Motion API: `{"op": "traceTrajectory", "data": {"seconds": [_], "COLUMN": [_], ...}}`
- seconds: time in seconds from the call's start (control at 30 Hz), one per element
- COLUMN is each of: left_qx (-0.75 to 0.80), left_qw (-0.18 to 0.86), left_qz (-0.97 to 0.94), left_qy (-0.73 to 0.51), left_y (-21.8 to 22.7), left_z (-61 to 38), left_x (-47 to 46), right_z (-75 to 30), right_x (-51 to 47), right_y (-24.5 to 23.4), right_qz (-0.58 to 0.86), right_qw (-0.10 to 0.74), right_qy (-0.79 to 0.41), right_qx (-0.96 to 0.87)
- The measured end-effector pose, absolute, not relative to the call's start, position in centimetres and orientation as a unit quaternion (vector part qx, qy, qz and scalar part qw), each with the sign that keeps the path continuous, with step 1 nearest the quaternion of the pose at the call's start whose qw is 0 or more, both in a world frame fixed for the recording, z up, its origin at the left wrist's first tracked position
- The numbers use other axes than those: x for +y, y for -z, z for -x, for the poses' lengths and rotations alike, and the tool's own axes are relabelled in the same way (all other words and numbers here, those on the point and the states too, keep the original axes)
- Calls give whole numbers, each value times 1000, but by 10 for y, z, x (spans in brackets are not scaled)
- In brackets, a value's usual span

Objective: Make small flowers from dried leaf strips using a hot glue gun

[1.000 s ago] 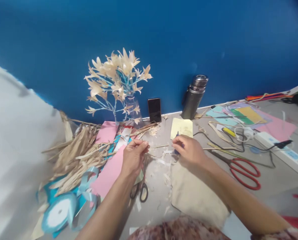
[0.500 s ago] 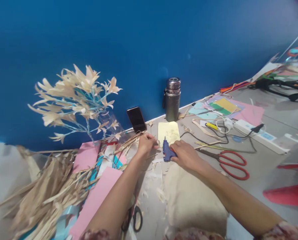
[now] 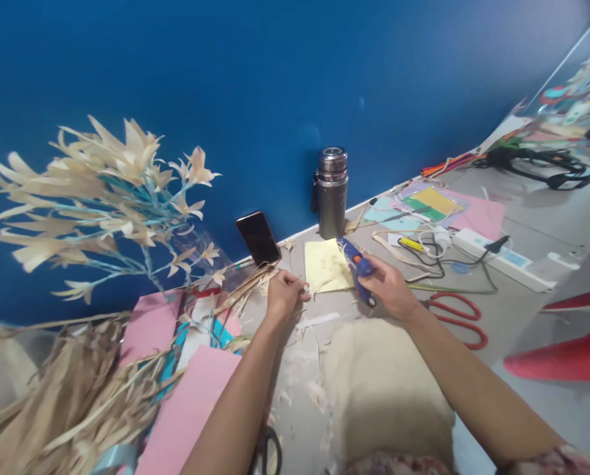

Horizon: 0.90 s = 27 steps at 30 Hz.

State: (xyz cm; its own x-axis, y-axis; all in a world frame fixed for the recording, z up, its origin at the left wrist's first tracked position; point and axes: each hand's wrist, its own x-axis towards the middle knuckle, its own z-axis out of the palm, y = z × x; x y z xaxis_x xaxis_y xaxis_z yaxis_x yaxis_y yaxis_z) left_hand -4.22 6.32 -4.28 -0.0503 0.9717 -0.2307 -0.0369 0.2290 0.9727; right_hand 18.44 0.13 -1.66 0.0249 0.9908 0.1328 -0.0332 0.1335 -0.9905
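My right hand [image 3: 389,285] is closed around a blue hot glue gun [image 3: 358,267], lifted over the right edge of a yellow sheet of paper [image 3: 327,264]. Its nozzle end points up and to the left. Left of the sheet, my left hand [image 3: 286,293] pinches a tiny pale piece between thumb and finger, too small to name. Dry strips [image 3: 248,287] lie beside that hand. A white paper strip [image 3: 318,321] rests on the floor between the hands. Partly behind my right forearm lie red-handled scissors [image 3: 456,316].
A phone [image 3: 258,239] and a steel flask [image 3: 332,198] stand against the blue wall. Pale flowers on blue stems [image 3: 127,191] rise at left above dry husks [image 3: 62,396] and pink paper [image 3: 191,402]. A white power strip [image 3: 503,260] with cables lies right.
My right hand has raised and turned the glue gun, moving it right, off the spot by the paper. My left hand stays pinched near the paper's left side. The view has shifted slightly right.
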Motion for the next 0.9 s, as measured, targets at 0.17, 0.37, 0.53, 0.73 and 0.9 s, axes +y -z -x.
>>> {"op": "traceTrajectory", "data": {"seconds": [0.17, 0.37, 0.53, 0.73, 0.9], "left_qx": [532, 473, 495, 502, 460], "left_qw": [526, 598, 602, 593, 630], "left_qz": [-397, -328, -325, -314, -301], "left_qy": [-531, -557, -535, -545, -549], "left_y": [32, 6, -5, -8, -12], "left_z": [47, 50, 48, 45, 46], "left_x": [65, 61, 56, 54, 53], "right_z": [-181, -176, -177, -177, -176], "right_x": [-3, -6, -8, -10, -13], "right_y": [15, 16, 16, 25, 26], "right_qz": [341, 320, 349, 348, 359], "right_qw": [554, 506, 490, 525, 498], "right_qy": [-642, -690, -666, -647, -636], "right_qx": [-406, -407, -441, -431, -468]}}
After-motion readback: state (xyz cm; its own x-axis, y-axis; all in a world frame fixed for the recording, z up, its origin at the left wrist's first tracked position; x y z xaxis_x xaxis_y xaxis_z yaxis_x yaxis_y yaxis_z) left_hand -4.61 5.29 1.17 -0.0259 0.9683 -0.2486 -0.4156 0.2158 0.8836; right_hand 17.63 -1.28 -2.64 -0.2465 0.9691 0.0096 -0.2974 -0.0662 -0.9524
